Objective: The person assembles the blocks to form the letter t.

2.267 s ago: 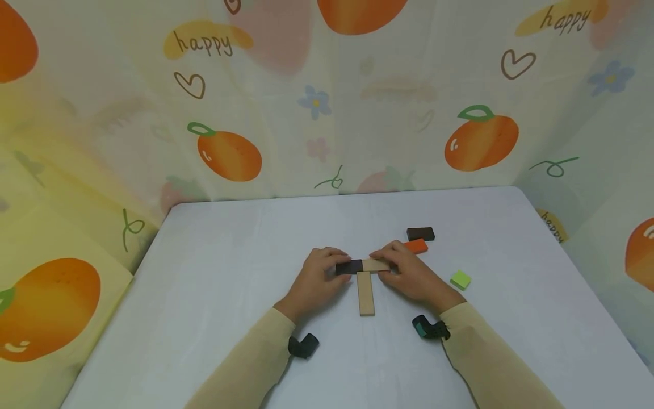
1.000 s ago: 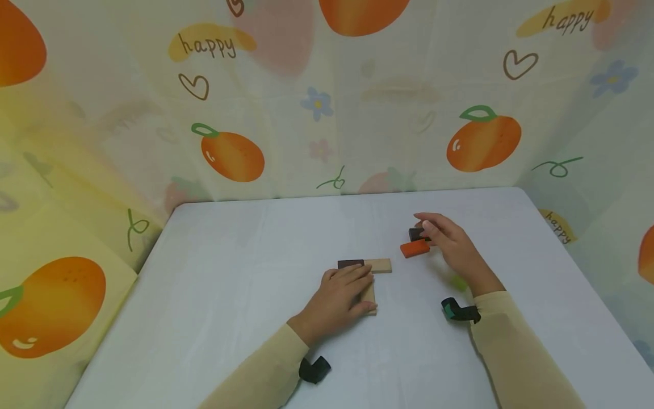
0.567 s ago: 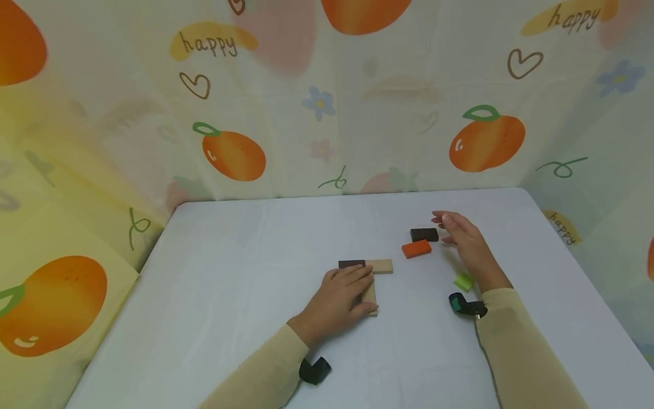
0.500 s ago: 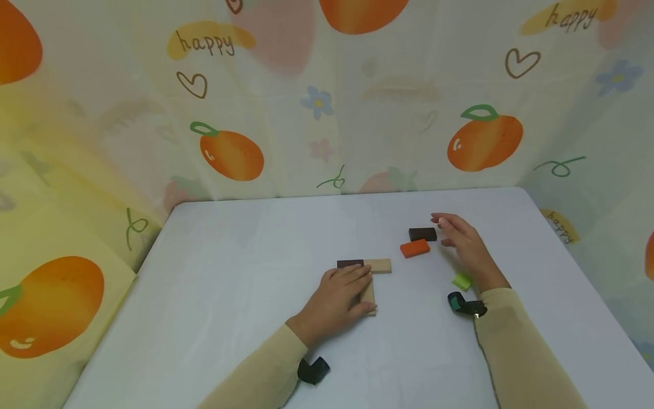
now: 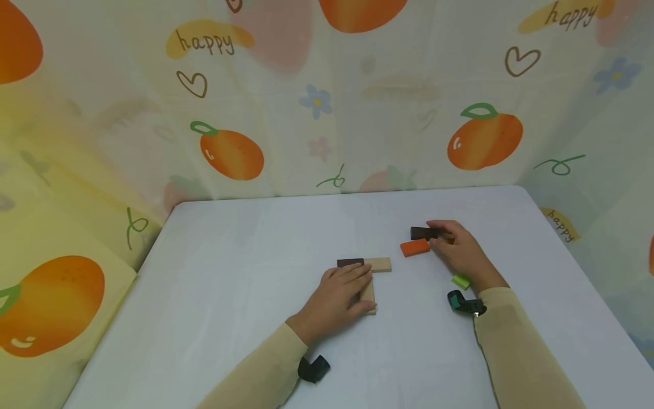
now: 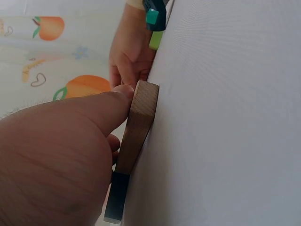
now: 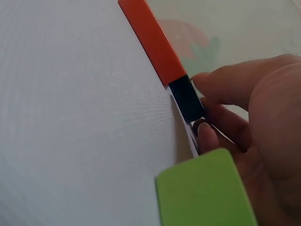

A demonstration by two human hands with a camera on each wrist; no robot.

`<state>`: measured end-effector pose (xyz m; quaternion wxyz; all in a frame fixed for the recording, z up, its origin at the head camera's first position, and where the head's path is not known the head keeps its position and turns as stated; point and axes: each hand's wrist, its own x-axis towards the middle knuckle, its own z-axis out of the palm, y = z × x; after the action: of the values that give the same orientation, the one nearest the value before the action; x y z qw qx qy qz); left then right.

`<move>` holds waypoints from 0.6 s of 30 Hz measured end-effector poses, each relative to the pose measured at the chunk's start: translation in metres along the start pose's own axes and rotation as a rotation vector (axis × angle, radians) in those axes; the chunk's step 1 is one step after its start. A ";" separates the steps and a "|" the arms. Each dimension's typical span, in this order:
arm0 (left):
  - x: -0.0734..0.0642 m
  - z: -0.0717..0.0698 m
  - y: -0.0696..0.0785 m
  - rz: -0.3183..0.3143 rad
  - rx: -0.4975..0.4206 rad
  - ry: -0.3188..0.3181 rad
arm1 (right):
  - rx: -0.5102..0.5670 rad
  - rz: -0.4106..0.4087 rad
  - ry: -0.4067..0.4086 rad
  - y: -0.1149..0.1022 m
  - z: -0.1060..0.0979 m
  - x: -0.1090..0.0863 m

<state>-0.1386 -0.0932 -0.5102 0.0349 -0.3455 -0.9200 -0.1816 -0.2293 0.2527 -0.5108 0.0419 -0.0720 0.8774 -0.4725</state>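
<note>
Flat on the table, a light wooden block (image 5: pixel 369 295) meets a dark block (image 5: pixel 349 262) and a second light block (image 5: pixel 379 264), which lie end to end across its far end, as in a T. My left hand (image 5: pixel 334 296) rests over this group with its fingers extended, thumb by the near end of the wooden block (image 6: pixel 142 113) in the left wrist view. Farther back, my right hand (image 5: pixel 465 255) has its thumb and fingers around the right end of a dark brown block (image 5: pixel 422 233). An orange block (image 5: pixel 415 247) lies just in front of it.
A lime green block (image 5: pixel 461 282) lies on the white table (image 5: pixel 230 272) beneath my right wrist, and looms large in the right wrist view. A fruit-print cloth (image 5: pixel 286 142) hangs beyond the table's back edge.
Earlier both hands were at the T-shaped group; the left then settled flat over it. The right went to the far blocks, drew back slightly, and has now closed its fingers on the dark brown block.
</note>
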 end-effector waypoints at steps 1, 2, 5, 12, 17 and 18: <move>0.000 0.000 0.000 0.002 0.000 0.001 | -0.018 -0.018 0.007 0.001 0.000 0.001; 0.000 0.001 0.000 0.004 -0.001 0.003 | -0.030 -0.029 0.012 0.001 0.001 0.001; 0.001 0.002 -0.001 0.005 -0.003 0.005 | -0.054 -0.058 0.021 0.003 0.001 0.003; 0.001 0.003 -0.002 0.008 -0.005 0.008 | -0.108 -0.086 0.045 0.005 0.003 0.005; 0.001 0.003 -0.002 0.004 -0.003 0.003 | -0.126 -0.100 0.067 0.004 0.005 0.005; 0.001 0.002 -0.002 0.003 -0.004 0.003 | -0.128 -0.107 0.073 0.004 0.005 0.004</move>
<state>-0.1404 -0.0927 -0.5126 0.0358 -0.3467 -0.9190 -0.1840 -0.2333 0.2499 -0.5167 -0.0202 -0.1037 0.9016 -0.4196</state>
